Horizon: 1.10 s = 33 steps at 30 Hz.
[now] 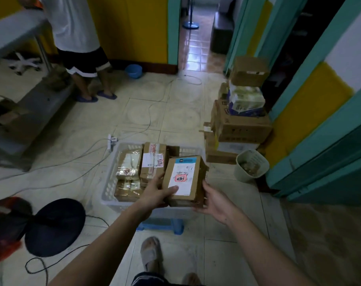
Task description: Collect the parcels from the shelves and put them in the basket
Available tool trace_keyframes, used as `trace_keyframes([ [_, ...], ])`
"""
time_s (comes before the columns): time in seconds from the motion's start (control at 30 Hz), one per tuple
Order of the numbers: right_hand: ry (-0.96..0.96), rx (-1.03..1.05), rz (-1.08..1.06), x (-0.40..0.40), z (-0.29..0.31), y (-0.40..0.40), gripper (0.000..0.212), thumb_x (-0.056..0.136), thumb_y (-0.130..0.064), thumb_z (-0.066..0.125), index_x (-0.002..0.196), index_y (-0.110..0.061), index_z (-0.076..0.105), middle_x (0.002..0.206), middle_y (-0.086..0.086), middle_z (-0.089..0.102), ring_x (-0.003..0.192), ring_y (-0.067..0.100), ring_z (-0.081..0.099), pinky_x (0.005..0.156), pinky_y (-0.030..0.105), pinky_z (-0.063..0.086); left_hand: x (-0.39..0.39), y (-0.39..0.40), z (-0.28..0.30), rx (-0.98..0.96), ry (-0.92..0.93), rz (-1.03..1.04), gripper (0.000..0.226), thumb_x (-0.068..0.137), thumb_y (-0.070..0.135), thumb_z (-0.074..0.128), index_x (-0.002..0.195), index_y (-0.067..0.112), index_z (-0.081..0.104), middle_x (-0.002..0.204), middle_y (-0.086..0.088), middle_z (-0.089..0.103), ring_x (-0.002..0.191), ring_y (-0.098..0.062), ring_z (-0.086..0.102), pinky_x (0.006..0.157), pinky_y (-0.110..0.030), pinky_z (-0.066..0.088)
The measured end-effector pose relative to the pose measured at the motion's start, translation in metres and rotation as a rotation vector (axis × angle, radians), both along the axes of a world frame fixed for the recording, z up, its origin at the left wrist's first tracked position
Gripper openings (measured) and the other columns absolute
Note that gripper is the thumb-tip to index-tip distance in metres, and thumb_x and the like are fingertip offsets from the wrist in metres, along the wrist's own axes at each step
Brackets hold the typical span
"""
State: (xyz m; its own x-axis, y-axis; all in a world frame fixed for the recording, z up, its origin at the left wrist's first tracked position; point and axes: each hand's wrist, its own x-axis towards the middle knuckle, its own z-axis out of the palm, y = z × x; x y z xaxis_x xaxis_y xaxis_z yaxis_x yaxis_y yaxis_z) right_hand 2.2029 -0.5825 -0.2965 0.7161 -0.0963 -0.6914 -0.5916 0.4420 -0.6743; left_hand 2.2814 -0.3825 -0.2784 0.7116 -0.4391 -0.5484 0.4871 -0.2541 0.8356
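A brown cardboard parcel [185, 178] with a white label and a red stamp hangs over the right part of the white plastic basket [108, 193]. My left hand [158, 193] grips its near left corner, thumb on top. My right hand [213, 200] holds its right side from beneath, fingers curled at the edge. Inside the basket lie several taped cardboard parcels [152, 159]. The basket stands on a low blue stool [165, 226].
A stack of cardboard boxes [239, 120] and a pale waste bin [250, 166] stand right of the basket. Cables and a power strip [112, 140] cross the tiled floor. A black fan base [55, 226] lies at left. Another person [80, 48] stands at the back left.
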Motion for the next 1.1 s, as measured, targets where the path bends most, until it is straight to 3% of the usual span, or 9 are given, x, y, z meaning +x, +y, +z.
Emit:
trace_keyframes([
  [0.2,0.164,-0.219,-0.029,0.046,-0.029,-0.001,0.049,0.09,-0.056,0.062,0.128,-0.031,0.046,0.117,0.002,0.069,0.102,0.026,0.07,0.074,0.047,0.062,0.03,-0.028,-0.059,0.081,0.065,0.053,0.067,0.092,0.021,0.07,0.148,0.019,0.035,0.134,-0.008,0.058,0.112,-0.027,0.064,0.07,-0.029,0.056],
  [0.27,0.221,-0.295,0.006,0.056,-0.035,0.004,0.036,0.093,-0.043,0.066,0.119,-0.032,0.042,0.113,-0.003,0.065,0.098,0.022,0.069,0.07,0.041,0.06,0.035,-0.039,-0.079,0.131,0.097,0.07,0.064,0.092,0.022,0.07,0.146,0.016,0.035,0.136,-0.009,0.057,0.115,-0.028,0.061,0.077,-0.034,0.057],
  [0.37,0.288,-0.414,0.089,0.07,-0.055,0.006,0.041,0.096,-0.031,0.063,0.129,-0.032,0.038,0.123,-0.004,0.061,0.106,0.021,0.063,0.079,0.039,0.055,0.045,-0.047,-0.109,0.17,0.155,0.117,0.059,0.091,0.018,0.071,0.138,0.012,0.036,0.133,-0.011,0.059,0.116,-0.028,0.062,0.095,-0.048,0.056],
  [0.53,0.343,-0.688,0.287,0.103,-0.091,0.013,0.033,0.096,-0.033,0.052,0.128,-0.034,0.059,0.126,-0.007,0.067,0.103,0.018,0.064,0.087,0.044,0.057,0.063,-0.054,-0.143,0.251,0.172,0.141,0.047,0.092,0.014,0.069,0.126,0.018,0.037,0.132,-0.012,0.057,0.115,-0.026,0.062,0.093,-0.042,0.057],
  [0.67,0.436,-0.862,0.368,0.125,-0.117,0.005,0.028,0.103,-0.035,0.042,0.127,-0.027,0.054,0.124,-0.001,0.065,0.082,0.015,0.055,0.063,0.026,0.04,0.075,-0.065,-0.164,0.405,0.048,0.048,0.064,0.09,0.025,0.069,0.146,0.018,0.039,0.14,-0.009,0.042,0.128,-0.029,0.049,0.107,-0.05,0.046],
  [0.73,0.467,-0.932,0.385,0.134,-0.127,-0.002,0.026,0.104,-0.032,0.04,0.126,-0.024,0.052,0.124,0.004,0.064,0.088,0.022,0.057,0.064,0.028,0.037,0.077,-0.076,-0.172,0.466,-0.003,0.021,0.068,0.088,0.031,0.07,0.148,0.022,0.039,0.143,-0.008,0.042,0.133,-0.03,0.044,0.11,-0.052,0.042],
  [0.9,0.501,-0.938,0.194,0.156,-0.157,-0.015,0.026,0.103,-0.023,0.042,0.127,-0.017,0.045,0.135,0.013,0.053,0.114,0.037,0.057,0.091,0.043,0.053,0.081,-0.108,-0.189,0.448,-0.034,0.059,0.065,0.088,0.022,0.072,0.145,0.018,0.042,0.141,-0.007,0.051,0.134,-0.026,0.047,0.109,-0.046,0.045],
  [1.0,0.456,-0.966,0.175,0.157,-0.174,-0.014,0.032,0.104,-0.02,0.04,0.135,-0.014,0.04,0.148,0.015,0.037,0.124,0.036,0.051,0.094,0.037,0.049,0.085,-0.119,-0.2,0.44,-0.031,0.087,0.052,0.09,0.009,0.068,0.138,0.014,0.049,0.138,-0.007,0.056,0.13,-0.022,0.052,0.103,-0.03,0.044],
  [1.1,0.372,-0.969,0.135,0.157,-0.192,-0.008,0.039,0.102,-0.013,0.042,0.141,-0.014,0.037,0.149,0.014,0.034,0.126,0.032,0.048,0.089,0.032,0.044,0.087,-0.122,-0.216,0.485,-0.104,0.061,0.053,0.089,0.013,0.068,0.138,0.016,0.05,0.139,-0.008,0.055,0.131,-0.025,0.051,0.108,-0.039,0.045],
])
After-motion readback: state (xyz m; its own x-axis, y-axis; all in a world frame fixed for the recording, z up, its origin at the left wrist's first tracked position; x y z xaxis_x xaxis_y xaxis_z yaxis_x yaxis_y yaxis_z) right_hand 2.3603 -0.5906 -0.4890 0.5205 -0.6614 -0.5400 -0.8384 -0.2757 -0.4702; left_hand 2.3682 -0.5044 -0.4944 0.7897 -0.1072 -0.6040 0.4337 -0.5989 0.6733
